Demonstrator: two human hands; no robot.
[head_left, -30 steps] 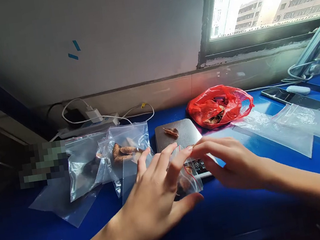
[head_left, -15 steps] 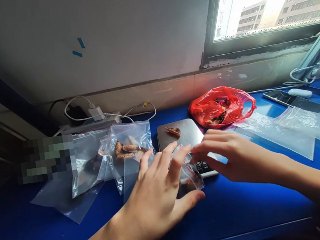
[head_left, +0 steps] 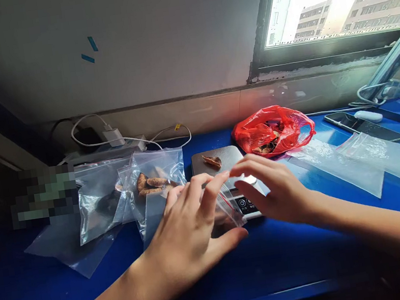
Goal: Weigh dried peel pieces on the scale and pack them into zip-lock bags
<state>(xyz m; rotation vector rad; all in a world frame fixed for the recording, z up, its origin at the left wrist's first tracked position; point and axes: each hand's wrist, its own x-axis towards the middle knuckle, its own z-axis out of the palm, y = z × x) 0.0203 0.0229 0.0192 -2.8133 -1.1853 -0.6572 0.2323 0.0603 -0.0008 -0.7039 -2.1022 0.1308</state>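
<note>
Clear red-striped plastic bag (head_left: 233, 210): by silver square scale (head_left: 230, 155); probably light, slippery; pinch rim.
Left hand (head_left: 192, 228): splayed.
Right hand (head_left: 280, 191): half-curled, grip unclear.

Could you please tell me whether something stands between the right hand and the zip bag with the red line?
Nothing visible stands between the right hand and the zip bag; the left hand only covers the bag's left part in this view.

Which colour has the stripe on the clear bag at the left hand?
The stripe is red; it shows best in the head view.
</note>
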